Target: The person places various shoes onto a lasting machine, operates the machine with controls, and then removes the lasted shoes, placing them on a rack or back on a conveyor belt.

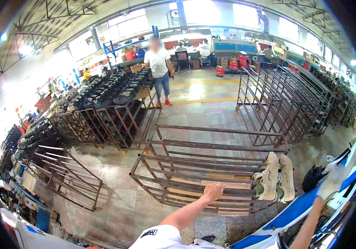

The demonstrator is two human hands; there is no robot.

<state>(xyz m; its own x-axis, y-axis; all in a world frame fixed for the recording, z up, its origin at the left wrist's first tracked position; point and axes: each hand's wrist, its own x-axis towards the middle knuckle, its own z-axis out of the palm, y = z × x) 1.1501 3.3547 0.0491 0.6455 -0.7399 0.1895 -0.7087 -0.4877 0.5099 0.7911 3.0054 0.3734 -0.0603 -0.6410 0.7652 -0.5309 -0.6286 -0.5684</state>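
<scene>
My left hand (214, 191) is closed at the near top rail of a dark metal rack (186, 155), its fingers curled on the rail. Two cream shoes (270, 176) with olive-green parts lie side by side on the rack's right end. Light brown boards (227, 184) show between the lower bars. Off to the right, my right hand (329, 182) seems to wear a pale glove and is smeared by motion. It is over the blue and white machine (290, 218), close to a dark bundle (313, 177). Whatever it may hold cannot be made out.
Racks full of dark shoes (119, 95) stand at left, with a person (157, 62) in a white shirt beside them. Bare metal racks (281, 99) stand at right. A smaller rack (66, 174) is at near left. Farther back are workbenches (234, 46) and red boxes (242, 60).
</scene>
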